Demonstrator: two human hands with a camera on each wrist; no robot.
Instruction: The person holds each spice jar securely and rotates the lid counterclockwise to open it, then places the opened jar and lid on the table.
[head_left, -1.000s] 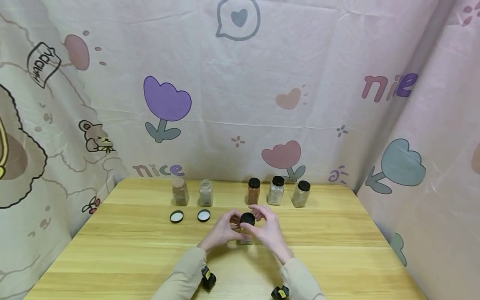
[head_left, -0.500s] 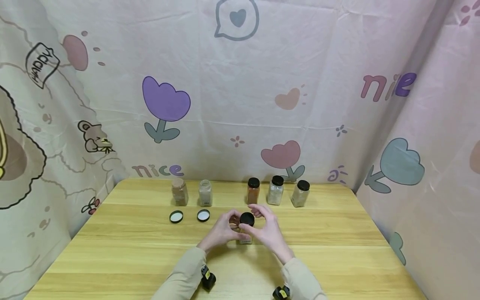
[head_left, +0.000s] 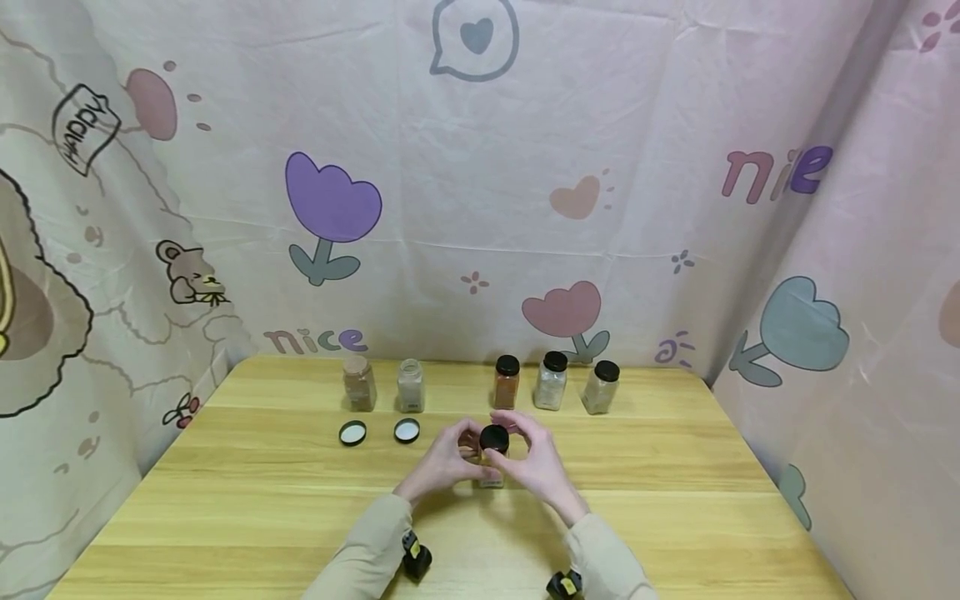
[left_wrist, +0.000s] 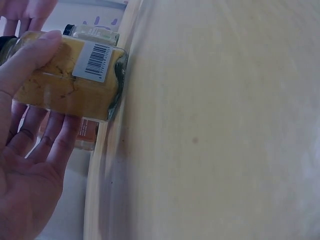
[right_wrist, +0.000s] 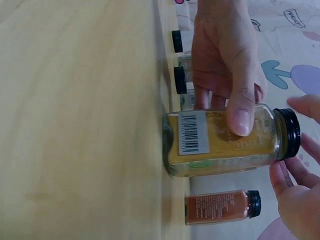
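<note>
In the head view a glass spice jar (head_left: 492, 479) of yellow powder stands upright on the table, its black lid (head_left: 494, 437) on top. My left hand (head_left: 444, 461) grips the jar's body from the left, thumb across the near face below a barcode label, as the left wrist view shows. My right hand (head_left: 537, 461) has its thumb and curled fingers around the lid. In the right wrist view, fingertips of that hand (right_wrist: 300, 200) lie right at the lid's rim.
Two uncapped jars, one with brownish powder (head_left: 361, 387) and one pale (head_left: 411, 388), stand at the back left. Their lids (head_left: 352, 433) lie before them. Back right stand three capped jars: orange-red (head_left: 506, 390), white (head_left: 551, 387) and pale (head_left: 602, 393). A patterned curtain (head_left: 450, 208) hangs behind.
My right hand's fingers have shifted slightly left and drawn in around the lid. My left hand and the jar stay in place.
</note>
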